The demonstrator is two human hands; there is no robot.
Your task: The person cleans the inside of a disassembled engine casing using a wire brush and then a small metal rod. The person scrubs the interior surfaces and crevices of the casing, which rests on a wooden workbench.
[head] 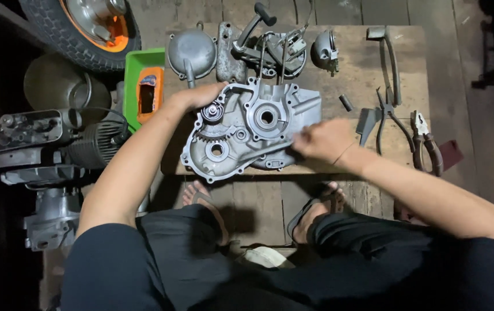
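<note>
Crankcase half [251,129] flat on wooden board [356,63], between both hands | left hand [198,95] fingers curled over its upper-left rim, gripping | right hand [325,140] closed on its right edge, fingertips blurred | pliers [425,141] lie right.

Single head-worn view, looking steeply down from above, close over a low wooden board [368,63], knees nearest
</note>
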